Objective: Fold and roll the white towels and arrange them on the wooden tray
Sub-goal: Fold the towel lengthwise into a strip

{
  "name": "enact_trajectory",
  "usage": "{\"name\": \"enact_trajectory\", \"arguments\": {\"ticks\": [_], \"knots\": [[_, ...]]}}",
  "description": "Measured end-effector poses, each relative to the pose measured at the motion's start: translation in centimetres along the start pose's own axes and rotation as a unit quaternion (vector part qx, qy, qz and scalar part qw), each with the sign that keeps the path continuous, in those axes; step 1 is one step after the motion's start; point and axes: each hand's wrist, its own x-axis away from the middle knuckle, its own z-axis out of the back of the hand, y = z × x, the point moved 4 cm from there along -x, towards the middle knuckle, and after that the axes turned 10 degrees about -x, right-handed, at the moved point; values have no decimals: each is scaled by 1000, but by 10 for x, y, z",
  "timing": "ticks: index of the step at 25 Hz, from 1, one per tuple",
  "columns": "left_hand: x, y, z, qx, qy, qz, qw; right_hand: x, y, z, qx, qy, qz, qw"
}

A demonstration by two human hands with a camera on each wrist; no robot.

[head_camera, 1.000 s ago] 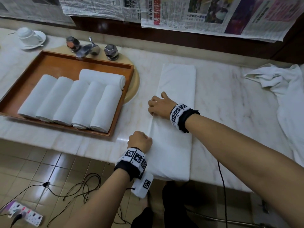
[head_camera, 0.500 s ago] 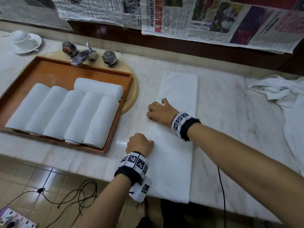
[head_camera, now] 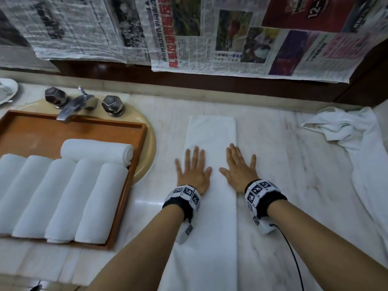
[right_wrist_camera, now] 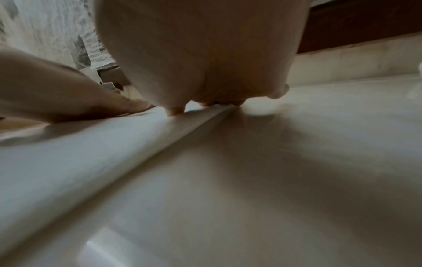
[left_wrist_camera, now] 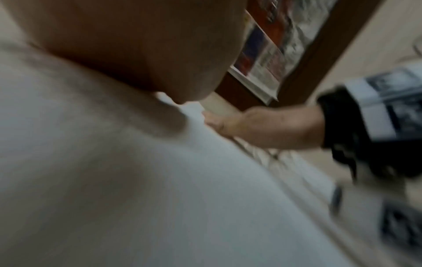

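From the head camera, both hands have changed since half a second ago: then they were curled at the left edge of the folded towel [head_camera: 210, 206], and now the left hand [head_camera: 192, 172] and the right hand [head_camera: 239, 170] lie flat on it, side by side, fingers straight and spread, holding nothing. The strip runs lengthwise away from the person on the marble counter [head_camera: 283, 185]. I judge the folding finished and the pressing under way, with rolling next. The wooden tray [head_camera: 128, 185] sits to the left over the basin, carrying five rolled towels [head_camera: 63, 196] in a row and a sixth laid crosswise behind them. A crumpled towel [head_camera: 346, 131] lies well apart to the right. The faucet [head_camera: 77, 106] stands behind the tray, and newspaper sheets [head_camera: 231, 34] cover the wall.

From the left wrist, the picture is blurred; the palm fills the top above white cloth [left_wrist_camera: 137, 180], and the right hand [left_wrist_camera: 262, 126] lies flat on the towel's far side.

From the right wrist, the fingertips [right_wrist_camera: 175, 110] press on the towel's edge [right_wrist_camera: 91, 153], the left hand [right_wrist_camera: 68, 97] rests flat beside them, and bare glossy marble [right_wrist_camera: 297, 180] spreads to the right.
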Motion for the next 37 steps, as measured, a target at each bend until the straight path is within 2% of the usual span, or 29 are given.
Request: {"name": "enact_trajectory", "arguments": {"ticks": [2, 3, 4, 6, 7, 8, 9, 11, 12, 13, 15, 16, 17, 20, 25, 29, 31, 34, 35, 36, 37], "knots": [[-8, -11, 13, 76, 2, 181, 981, 0, -1, 2, 2, 1, -1, 1000], [-14, -3, 23, 108, 5, 206, 973, 0, -1, 2, 4, 0, 0, 1000], [-22, 13, 34, 112, 21, 164, 980, 0, -2, 2, 2, 2, 2, 1000], [-37, 46, 40, 67, 22, -32, 997, 1, -3, 2, -2, 8, 3, 1000], [-44, 47, 39, 44, 2, -100, 994, 1, -3, 2, 3, 9, 1, 1000], [-53, 37, 39, 22, -14, -104, 994, 1, -3, 3, 12, 9, -3, 1000], [-63, 19, 40, 12, -8, -54, 998, 0, -2, 3, 22, 10, -6, 1000], [-69, -21, 51, 34, 5, 111, 993, -2, -1, 4, 32, 11, -8, 999], [-65, -30, 56, 31, 2, 123, 992, -4, -1, 5, 30, 10, -12, 999], [-59, -26, 58, 10, 2, 75, 997, -6, 1, 7, 26, 10, -16, 999], [-42, -5, 53, -36, -28, -73, 996, -14, 7, 12, 22, 14, -23, 999], [-36, 2, 47, -46, -51, -120, 990, -18, 9, 16, 20, 14, -26, 999], [-33, 3, 39, -56, -67, -135, 987, -23, 11, 19, 20, 13, -24, 999], [-52, -4, 37, -94, -59, -119, 987, -43, 17, 35, 30, 10, -14, 999], [-114, 0, 62, -146, -53, -119, 981, -94, 25, 69, 19, 2, -9, 1000], [-150, 11, 94, -182, -54, -77, 979, -122, 25, 97, 22, 6, -22, 1000], [-130, 24, 99, -161, -35, -62, 984, -97, 9, 86, 19, 10, 3, 1000], [-59, 24, 54, -147, -50, -117, 981, -35, 4, 33, 48, -28, 69, 996], [-40, 10, 40, -144, -61, -121, 980, -23, 16, 23, 49, -43, 58, 996], [-30, -9, 31, -134, -60, -97, 984, -18, 32, 21, 34, -48, 24, 998], [-29, -27, 29, -108, -51, -41, 992, -17, 47, 25, 10, -39, -29, 999]]}}
